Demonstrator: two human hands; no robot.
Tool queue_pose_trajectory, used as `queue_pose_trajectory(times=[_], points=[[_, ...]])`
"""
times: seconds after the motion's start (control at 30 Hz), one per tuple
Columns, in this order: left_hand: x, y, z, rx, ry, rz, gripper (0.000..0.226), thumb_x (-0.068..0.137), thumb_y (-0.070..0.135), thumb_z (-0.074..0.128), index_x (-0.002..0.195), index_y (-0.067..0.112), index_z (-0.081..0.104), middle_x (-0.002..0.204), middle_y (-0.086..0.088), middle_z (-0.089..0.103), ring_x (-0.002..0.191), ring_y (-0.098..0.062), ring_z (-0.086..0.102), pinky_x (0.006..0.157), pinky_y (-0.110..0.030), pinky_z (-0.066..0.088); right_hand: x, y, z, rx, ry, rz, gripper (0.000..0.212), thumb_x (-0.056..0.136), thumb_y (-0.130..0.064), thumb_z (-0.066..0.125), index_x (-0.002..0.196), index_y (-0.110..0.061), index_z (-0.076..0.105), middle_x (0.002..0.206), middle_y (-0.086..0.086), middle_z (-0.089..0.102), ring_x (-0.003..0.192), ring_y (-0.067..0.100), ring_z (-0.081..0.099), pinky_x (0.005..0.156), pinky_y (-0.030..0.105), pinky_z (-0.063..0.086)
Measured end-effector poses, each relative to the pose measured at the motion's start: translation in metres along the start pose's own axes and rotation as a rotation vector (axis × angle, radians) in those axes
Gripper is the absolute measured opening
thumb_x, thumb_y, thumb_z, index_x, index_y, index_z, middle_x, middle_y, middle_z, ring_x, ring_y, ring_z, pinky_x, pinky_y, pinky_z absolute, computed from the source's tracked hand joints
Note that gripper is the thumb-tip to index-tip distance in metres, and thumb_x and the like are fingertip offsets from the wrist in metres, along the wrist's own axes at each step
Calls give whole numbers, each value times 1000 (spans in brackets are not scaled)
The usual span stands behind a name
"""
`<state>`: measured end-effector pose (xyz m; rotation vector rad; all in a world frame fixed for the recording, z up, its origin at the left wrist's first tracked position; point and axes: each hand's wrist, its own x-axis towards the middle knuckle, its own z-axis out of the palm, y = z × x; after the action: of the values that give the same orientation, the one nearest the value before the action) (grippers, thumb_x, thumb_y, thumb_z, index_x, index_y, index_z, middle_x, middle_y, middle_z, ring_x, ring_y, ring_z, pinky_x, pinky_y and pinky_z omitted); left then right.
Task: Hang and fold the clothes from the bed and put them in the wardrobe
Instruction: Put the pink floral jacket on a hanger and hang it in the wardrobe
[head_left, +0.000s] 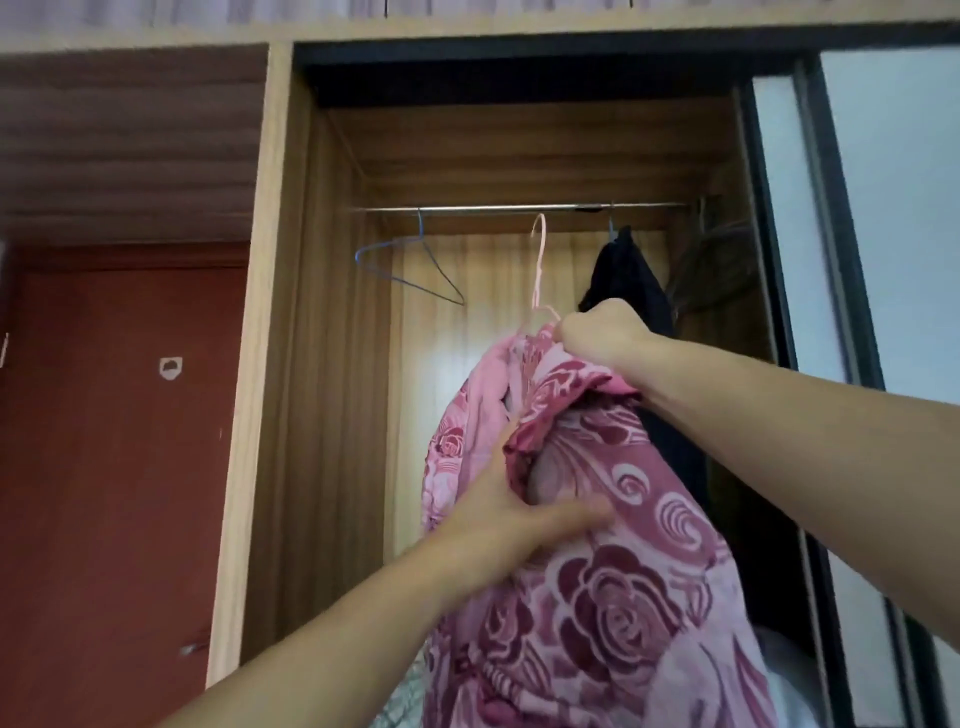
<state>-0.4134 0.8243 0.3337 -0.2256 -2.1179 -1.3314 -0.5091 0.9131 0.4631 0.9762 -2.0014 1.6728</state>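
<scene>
At the open wardrobe: pink garment on a pink hanger, both hands on it.

Right hand is a closed fist, gripping the garment's top edge at the hanger's shoulder; hanger hook reaches up to the rail, can't tell if it's actually seated on it. Left hand is lower, fingers extended and close together, flat against the rose-patterned fabric, thumb tucked into a fold. Garment hangs mid-opening, in front of the wardrobe interior. On the rail: empty blue hanger to the left, dark garment to the right, just behind the right hand. Sliding door pushed to the right; red door on the left.
</scene>
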Motion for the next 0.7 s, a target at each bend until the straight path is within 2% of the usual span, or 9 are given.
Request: queue_pose_trajectory(times=[0.1,0.17,0.23,0.3,0.37,0.47,0.57,0.63,0.7], points=[[17,-22,-12,-26,110,19,87,48,50,90,126,29,56,108,10,73,97,-8,70,93,-34,55,28,-3,32,-34,45,27,28,93,-16,51,66,-8,46,61,3,48,52,16,46,43,24,36],[37,-29,-17,-54,157,45,84,53,51,87,128,32,54,106,13,73,97,-7,69,96,-38,53,46,-6,46,-16,79,31,27,89,-14,54,64,-7,49,60,5,50,55,19,49,51,28,39],[57,-38,-21,-63,232,187,94,58,48,85,140,35,41,116,18,68,107,-3,65,100,-38,49,67,-9,56,-52,79,25,29,88,-15,57,62,-9,48,63,4,48,59,19,48,63,32,41],[72,-47,-26,36,354,340,122,48,61,86,148,48,17,140,28,45,127,3,46,109,-34,36,88,-14,63,-101,25,44,31,91,-19,58,64,-14,45,68,1,46,59,13,43,72,30,40],[84,-56,-35,205,422,421,139,35,79,77,143,60,-8,149,37,16,137,8,24,113,-33,25,107,-15,74,-100,12,16,30,93,-20,57,66,-16,46,69,0,47,59,12,44,72,31,42],[113,-74,-45,441,408,494,133,52,74,67,133,56,-37,152,33,-21,147,-1,1,120,-37,17,129,-17,93,-190,154,-12,27,90,-20,56,66,-7,50,67,7,51,64,22,52,60,33,42],[141,-82,-58,573,388,460,124,78,46,66,112,60,-52,151,26,-30,146,-14,18,113,-34,33,148,-23,105,-275,186,-51,23,89,-22,57,81,-1,61,72,9,54,67,24,54,58,31,41],[157,-87,-69,638,377,449,121,86,31,63,104,61,-53,153,24,-28,138,-19,36,104,-34,41,163,-25,107,-322,122,-77,29,92,-20,57,105,4,65,68,4,49,59,15,46,51,25,38],[175,-92,-81,721,381,456,117,90,22,57,102,62,-53,155,22,-26,126,-20,49,96,-35,48,178,-24,107,-326,89,-85,34,92,-17,58,116,7,62,67,1,46,57,11,42,52,20,36]])
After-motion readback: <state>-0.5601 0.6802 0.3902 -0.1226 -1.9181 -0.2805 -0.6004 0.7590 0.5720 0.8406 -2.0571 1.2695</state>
